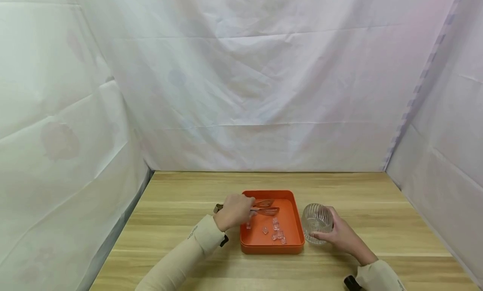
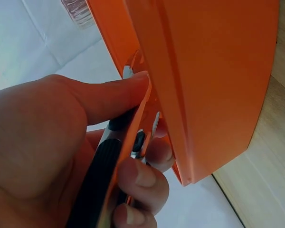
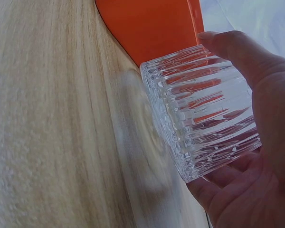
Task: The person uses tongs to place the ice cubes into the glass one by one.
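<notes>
My left hand (image 1: 235, 211) grips a pair of tongs (image 1: 267, 211), its thumb (image 2: 116, 97) along one arm and its fingers curled round the other. Metal and black grip parts of the tongs show in the left wrist view. Their two heads stand apart over the orange tray (image 1: 271, 250), which holds several clear ice-like cubes (image 1: 278, 234). I cannot see a cube between the heads. Right of the tray, my right hand (image 1: 339, 232) holds a clear ribbed glass (image 3: 204, 109) round its side, close to the tabletop. Whether its base touches the wood, I cannot tell.
The tray sits on a light wooden table (image 1: 181, 190), its raised walls between the cubes and the glass. White cloth (image 1: 256, 81) hangs behind the table and along both sides. Dark bands (image 1: 352, 283) show at the wrists.
</notes>
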A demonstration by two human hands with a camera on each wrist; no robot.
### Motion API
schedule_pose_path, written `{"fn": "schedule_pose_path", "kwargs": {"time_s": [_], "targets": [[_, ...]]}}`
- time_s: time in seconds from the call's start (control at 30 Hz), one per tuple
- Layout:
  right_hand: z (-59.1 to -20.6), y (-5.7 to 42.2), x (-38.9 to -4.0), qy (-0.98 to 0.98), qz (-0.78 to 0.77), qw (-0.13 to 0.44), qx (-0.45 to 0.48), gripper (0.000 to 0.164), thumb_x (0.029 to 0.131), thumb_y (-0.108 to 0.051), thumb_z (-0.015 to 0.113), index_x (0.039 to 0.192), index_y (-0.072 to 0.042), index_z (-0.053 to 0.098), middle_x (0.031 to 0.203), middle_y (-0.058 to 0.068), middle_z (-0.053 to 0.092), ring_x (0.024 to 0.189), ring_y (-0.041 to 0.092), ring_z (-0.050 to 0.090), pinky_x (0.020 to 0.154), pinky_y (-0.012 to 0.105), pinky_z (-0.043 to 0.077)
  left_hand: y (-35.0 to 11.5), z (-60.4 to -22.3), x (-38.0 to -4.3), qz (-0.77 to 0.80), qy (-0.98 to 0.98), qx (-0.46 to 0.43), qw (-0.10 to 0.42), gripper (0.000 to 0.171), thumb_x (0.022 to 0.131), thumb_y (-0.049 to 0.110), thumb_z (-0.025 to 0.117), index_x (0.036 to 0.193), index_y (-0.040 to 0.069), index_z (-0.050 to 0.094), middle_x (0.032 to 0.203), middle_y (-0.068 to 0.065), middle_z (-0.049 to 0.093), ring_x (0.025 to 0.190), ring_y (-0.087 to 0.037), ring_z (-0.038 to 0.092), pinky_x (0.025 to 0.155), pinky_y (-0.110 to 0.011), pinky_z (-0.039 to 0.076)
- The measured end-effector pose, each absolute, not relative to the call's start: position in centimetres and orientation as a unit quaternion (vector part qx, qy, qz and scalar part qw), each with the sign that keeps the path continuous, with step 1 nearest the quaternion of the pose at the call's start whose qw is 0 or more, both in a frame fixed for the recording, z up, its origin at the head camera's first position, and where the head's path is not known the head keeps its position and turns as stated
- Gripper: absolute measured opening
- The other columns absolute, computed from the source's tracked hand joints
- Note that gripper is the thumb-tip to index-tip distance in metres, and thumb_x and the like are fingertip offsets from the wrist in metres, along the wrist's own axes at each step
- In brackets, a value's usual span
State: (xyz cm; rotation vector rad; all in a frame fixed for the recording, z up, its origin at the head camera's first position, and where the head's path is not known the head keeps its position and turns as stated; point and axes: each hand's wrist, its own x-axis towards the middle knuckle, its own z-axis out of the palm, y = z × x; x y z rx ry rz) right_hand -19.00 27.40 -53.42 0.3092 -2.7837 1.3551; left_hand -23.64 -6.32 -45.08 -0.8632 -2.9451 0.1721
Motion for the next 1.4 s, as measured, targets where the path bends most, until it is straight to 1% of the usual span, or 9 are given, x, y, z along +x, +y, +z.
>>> {"fn": "schedule_pose_path", "kwargs": {"time_s": [0.13, 0.33, 0.5, 0.6, 0.9, 1.03, 1.2, 1.3, 1.4], "targets": [[-53.18, 27.34, -19.05, -0.895, 0.436, 0.012, 0.094, 0.088, 0.065, -0.039, 0.084, 0.132, -0.012, 0.035, 0.116, 0.016, 0.057, 0.090, 0.020, 0.060, 0.072, 0.029, 0.050, -6.04, -45.01, -23.72, 0.065, -0.958, -0.276, 0.042, 0.026, 0.086, 0.045, 0.064, 0.077, 0.021, 0.057, 0.051, 0.005, 0.040, 0.043, -0.009, 0.037, 0.038, -0.025, 0.026], [-53.02, 27.25, -19.06, -0.899, 0.428, 0.011, 0.089, 0.088, 0.065, -0.039, 0.084, 0.133, -0.012, 0.035, 0.118, 0.017, 0.056, 0.093, 0.021, 0.059, 0.073, 0.031, 0.049, -5.64, -45.14, -23.75, 0.067, -0.961, -0.267, 0.036, 0.019, 0.086, 0.042, 0.064, 0.085, 0.023, 0.064, 0.049, 0.004, 0.040, 0.043, -0.010, 0.034, 0.038, -0.025, 0.023], [-53.05, 27.27, -19.05, -0.900, 0.427, 0.017, 0.091, 0.088, 0.065, -0.040, 0.084, 0.132, -0.012, 0.035, 0.119, 0.016, 0.056, 0.094, 0.022, 0.059, 0.073, 0.031, 0.049, -5.52, -45.06, -23.60, 0.072, -0.960, -0.268, 0.039, 0.016, 0.086, 0.040, 0.064, 0.088, 0.024, 0.065, 0.049, 0.004, 0.040, 0.042, -0.010, 0.037, 0.037, -0.025, 0.026], [-53.10, 27.30, -19.06, -0.899, 0.427, 0.021, 0.093, 0.088, 0.064, -0.040, 0.084, 0.132, -0.013, 0.036, 0.119, 0.016, 0.057, 0.094, 0.022, 0.059, 0.074, 0.032, 0.049, -5.55, -45.10, -23.61, 0.072, -0.960, -0.268, 0.039, 0.016, 0.087, 0.040, 0.064, 0.089, 0.024, 0.064, 0.048, 0.004, 0.040, 0.042, -0.010, 0.034, 0.037, -0.025, 0.025], [-53.00, 27.32, -18.96, -0.896, 0.434, 0.017, 0.091, 0.088, 0.064, -0.040, 0.084, 0.132, -0.013, 0.035, 0.119, 0.017, 0.057, 0.093, 0.022, 0.060, 0.073, 0.031, 0.049, -5.77, -45.12, -23.62, 0.065, -0.962, -0.264, 0.031, 0.015, 0.088, 0.040, 0.062, 0.087, 0.024, 0.062, 0.047, 0.004, 0.034, 0.042, -0.010, 0.029, 0.037, -0.025, 0.022], [-53.04, 27.36, -18.88, -0.893, 0.441, 0.011, 0.086, 0.087, 0.065, -0.039, 0.084, 0.132, -0.013, 0.036, 0.119, 0.018, 0.056, 0.092, 0.021, 0.060, 0.072, 0.030, 0.050, -5.94, -45.04, -23.56, 0.065, -0.961, -0.264, 0.041, 0.016, 0.088, 0.041, 0.062, 0.085, 0.025, 0.061, 0.047, 0.004, 0.031, 0.042, -0.010, 0.027, 0.037, -0.025, 0.019], [-53.15, 27.37, -18.86, -0.890, 0.446, 0.013, 0.088, 0.086, 0.065, -0.037, 0.085, 0.131, -0.013, 0.037, 0.120, 0.018, 0.056, 0.092, 0.021, 0.061, 0.071, 0.028, 0.050, -6.14, -45.16, -23.61, 0.069, -0.960, -0.266, 0.049, 0.017, 0.088, 0.041, 0.062, 0.083, 0.025, 0.060, 0.047, 0.005, 0.028, 0.041, -0.010, 0.025, 0.037, -0.024, 0.019], [-53.21, 27.37, -18.86, -0.890, 0.447, 0.013, 0.090, 0.086, 0.065, -0.037, 0.085, 0.131, -0.012, 0.036, 0.120, 0.018, 0.055, 0.092, 0.021, 0.060, 0.072, 0.028, 0.050, -6.24, -45.21, -23.68, 0.062, -0.960, -0.267, 0.047, 0.017, 0.088, 0.041, 0.063, 0.084, 0.024, 0.061, 0.046, 0.005, 0.030, 0.041, -0.010, 0.026, 0.037, -0.024, 0.020], [-53.23, 27.37, -18.79, -0.891, 0.446, 0.011, 0.086, 0.086, 0.065, -0.038, 0.085, 0.131, -0.013, 0.036, 0.120, 0.018, 0.056, 0.091, 0.021, 0.061, 0.071, 0.028, 0.050, -6.34, -45.15, -23.73, 0.046, -0.962, -0.267, 0.043, 0.016, 0.088, 0.039, 0.063, 0.082, 0.024, 0.060, 0.047, 0.005, 0.034, 0.041, -0.010, 0.029, 0.036, -0.025, 0.021]]}}
